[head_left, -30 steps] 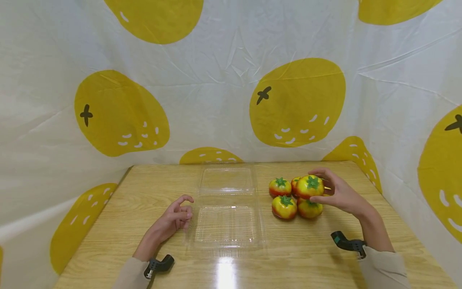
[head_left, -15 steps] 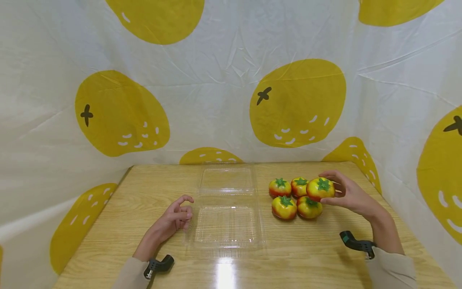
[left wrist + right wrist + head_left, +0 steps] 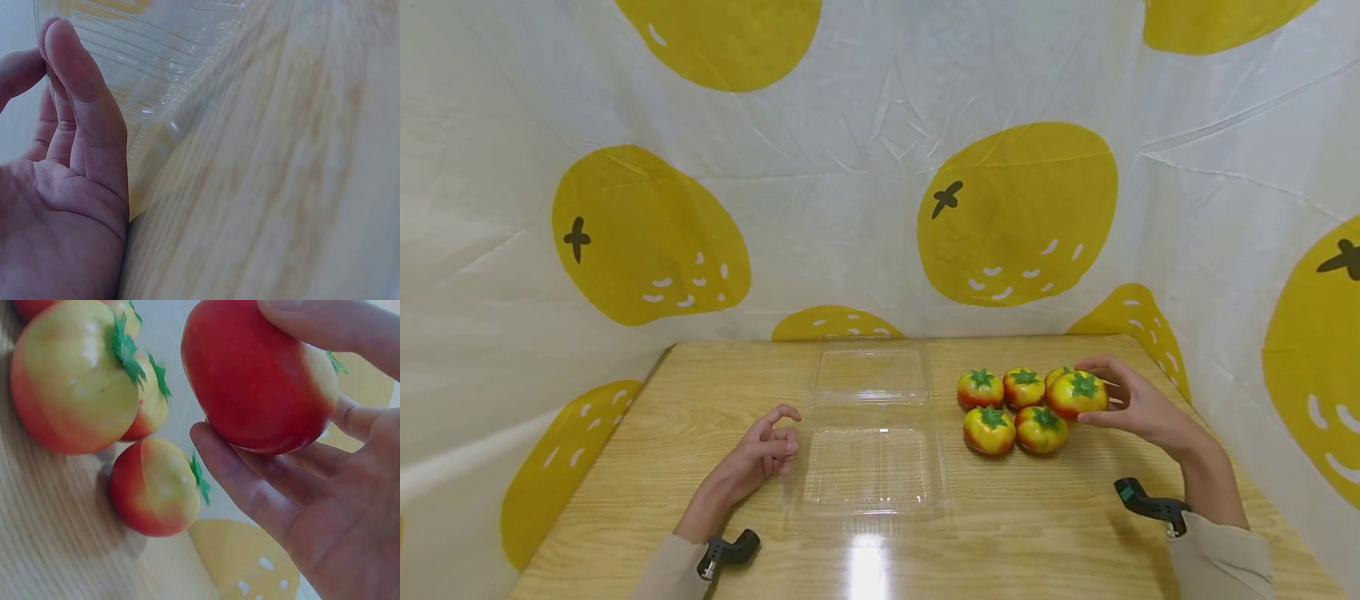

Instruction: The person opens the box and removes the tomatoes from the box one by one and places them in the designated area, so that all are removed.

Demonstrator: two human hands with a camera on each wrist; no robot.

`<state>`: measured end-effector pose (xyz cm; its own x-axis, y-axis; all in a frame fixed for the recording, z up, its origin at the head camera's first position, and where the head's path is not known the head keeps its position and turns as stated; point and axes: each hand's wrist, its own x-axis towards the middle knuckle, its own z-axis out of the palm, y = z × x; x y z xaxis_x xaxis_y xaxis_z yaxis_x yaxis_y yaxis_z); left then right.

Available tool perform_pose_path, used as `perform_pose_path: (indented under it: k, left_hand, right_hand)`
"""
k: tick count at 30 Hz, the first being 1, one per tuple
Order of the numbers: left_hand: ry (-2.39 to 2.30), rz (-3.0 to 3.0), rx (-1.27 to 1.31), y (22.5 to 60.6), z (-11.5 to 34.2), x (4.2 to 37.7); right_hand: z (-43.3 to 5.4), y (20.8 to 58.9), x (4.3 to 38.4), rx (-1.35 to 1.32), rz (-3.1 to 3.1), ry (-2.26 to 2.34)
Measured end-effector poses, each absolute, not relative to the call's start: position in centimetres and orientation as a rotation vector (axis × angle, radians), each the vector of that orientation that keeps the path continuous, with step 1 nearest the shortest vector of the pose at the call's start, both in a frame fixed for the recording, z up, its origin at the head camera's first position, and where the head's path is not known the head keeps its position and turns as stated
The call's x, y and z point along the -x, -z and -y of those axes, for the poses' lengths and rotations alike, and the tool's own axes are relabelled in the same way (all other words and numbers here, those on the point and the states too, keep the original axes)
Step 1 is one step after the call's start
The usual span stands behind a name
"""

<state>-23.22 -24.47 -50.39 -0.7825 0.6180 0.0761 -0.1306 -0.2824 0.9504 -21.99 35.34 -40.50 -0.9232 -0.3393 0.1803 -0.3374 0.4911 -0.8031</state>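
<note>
My right hand [image 3: 1138, 408] grips a glossy red-and-yellow toy tomato [image 3: 1075, 400] with a green star-shaped leaf top, thumb on the near side and fingers behind. In the right wrist view, the red underside of this tomato [image 3: 256, 381] shows, raised above the table. Several similar tomatoes [image 3: 989, 433] stand grouped just left of it; one [image 3: 1057, 377] is partly hidden behind the held one. My left hand [image 3: 758, 458] rests beside the left edge of a clear plastic clamshell box [image 3: 880, 505], fingers loosely bent. Whether its fingertips touch the box, I cannot tell.
The box's lid half [image 3: 872, 400] lies folded back toward the rear. A wooden table [image 3: 1022, 533] holds everything. A white curtain [image 3: 842, 233] printed with yellow fruit encloses the back and sides. Each wrist wears a black camera mount [image 3: 1150, 504].
The right hand has moved to the right and slightly down in view with the tomato, uncovering tomatoes behind it. The left hand and the box have stayed where they were.
</note>
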Motion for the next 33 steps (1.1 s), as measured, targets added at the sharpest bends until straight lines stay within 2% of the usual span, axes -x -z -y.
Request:
perform_pose_path:
  k: [33]
  left_hand:
    - [-2.106, -1.517, -0.601, 50.4, 24.4, 23.1]
  right_hand:
    - [-39.1, 42.9, 21.9, 0.416, -2.738, 1.301]
